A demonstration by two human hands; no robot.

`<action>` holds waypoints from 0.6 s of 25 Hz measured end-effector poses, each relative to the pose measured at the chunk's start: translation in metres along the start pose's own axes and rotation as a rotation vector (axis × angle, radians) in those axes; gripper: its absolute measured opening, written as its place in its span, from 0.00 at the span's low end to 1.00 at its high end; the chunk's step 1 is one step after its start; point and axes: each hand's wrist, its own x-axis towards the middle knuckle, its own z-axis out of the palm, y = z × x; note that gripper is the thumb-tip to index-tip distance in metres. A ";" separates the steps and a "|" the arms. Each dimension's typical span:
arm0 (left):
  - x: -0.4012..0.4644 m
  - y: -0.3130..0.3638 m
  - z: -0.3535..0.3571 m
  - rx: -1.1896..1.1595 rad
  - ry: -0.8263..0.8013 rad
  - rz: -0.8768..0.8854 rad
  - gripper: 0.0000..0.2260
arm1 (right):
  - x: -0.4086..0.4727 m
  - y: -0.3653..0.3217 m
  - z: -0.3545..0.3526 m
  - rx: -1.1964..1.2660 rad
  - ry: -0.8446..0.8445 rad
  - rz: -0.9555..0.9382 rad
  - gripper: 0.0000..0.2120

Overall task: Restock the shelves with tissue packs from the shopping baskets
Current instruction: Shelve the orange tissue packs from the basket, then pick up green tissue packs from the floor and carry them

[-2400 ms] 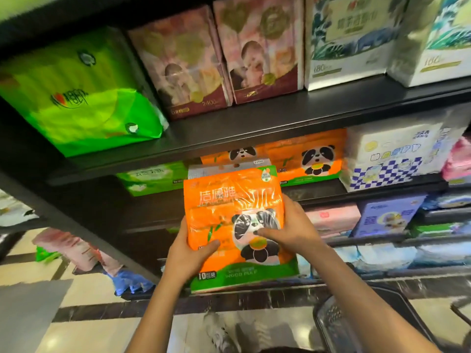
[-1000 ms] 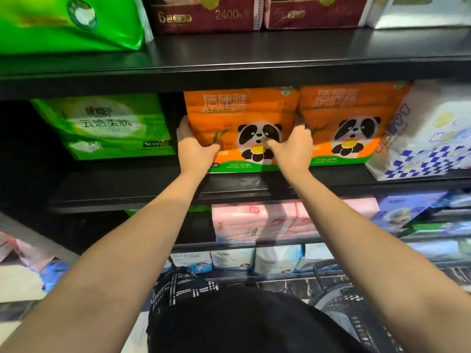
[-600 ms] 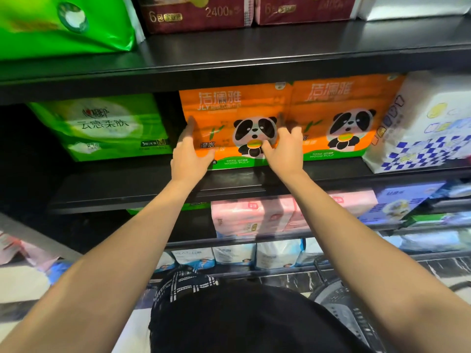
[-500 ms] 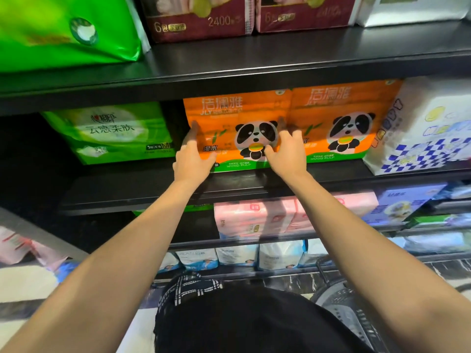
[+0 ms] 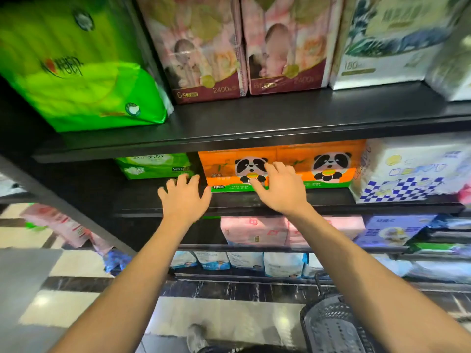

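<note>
The orange tissue pack [image 5: 229, 169] with a panda stands on the middle shelf [image 5: 254, 200], pressed against a second orange panda pack [image 5: 331, 166] to its right; its green bottom strip reads "10" and "WOOD PULP". The right hand [image 5: 280, 189] lies on its front with loosely spread fingers, holding nothing. The left hand [image 5: 184, 197] hovers at the pack's left edge, fingers lightly curled and empty. A green pack [image 5: 155, 165] sits just left. On the shelf above, two maroon packs [image 5: 244, 47] read "2400", and a white pack [image 5: 382, 42] reads "180". A black basket [image 5: 331, 327] stands on the floor at lower right; its contents cannot be seen.
</note>
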 end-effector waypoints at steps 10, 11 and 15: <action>-0.106 -0.092 -0.025 0.112 -0.020 -0.188 0.26 | -0.048 -0.127 0.011 -0.027 -0.162 -0.257 0.34; -0.121 -0.109 -0.026 0.115 0.008 -0.219 0.25 | -0.056 -0.148 0.017 -0.011 -0.154 -0.315 0.33; -0.190 -0.178 -0.035 0.154 0.108 -0.294 0.23 | -0.093 -0.246 0.043 -0.022 -0.176 -0.478 0.31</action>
